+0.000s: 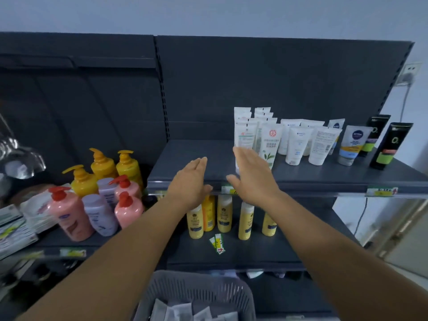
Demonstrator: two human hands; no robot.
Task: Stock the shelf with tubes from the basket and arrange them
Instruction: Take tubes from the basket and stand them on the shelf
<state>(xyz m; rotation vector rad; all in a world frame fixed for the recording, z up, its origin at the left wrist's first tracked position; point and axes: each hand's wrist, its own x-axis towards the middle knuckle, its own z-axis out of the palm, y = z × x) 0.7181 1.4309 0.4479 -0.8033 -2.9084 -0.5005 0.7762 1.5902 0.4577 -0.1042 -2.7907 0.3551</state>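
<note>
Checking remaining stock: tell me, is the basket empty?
Not empty: pale tubes lie inside the grey basket.

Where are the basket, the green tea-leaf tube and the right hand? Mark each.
basket (159, 288): head view, on its grey slotted left wall.
green tea-leaf tube (269, 144): head view, on its printed front.
right hand (251, 174): head view, on the back of the hand.
</note>
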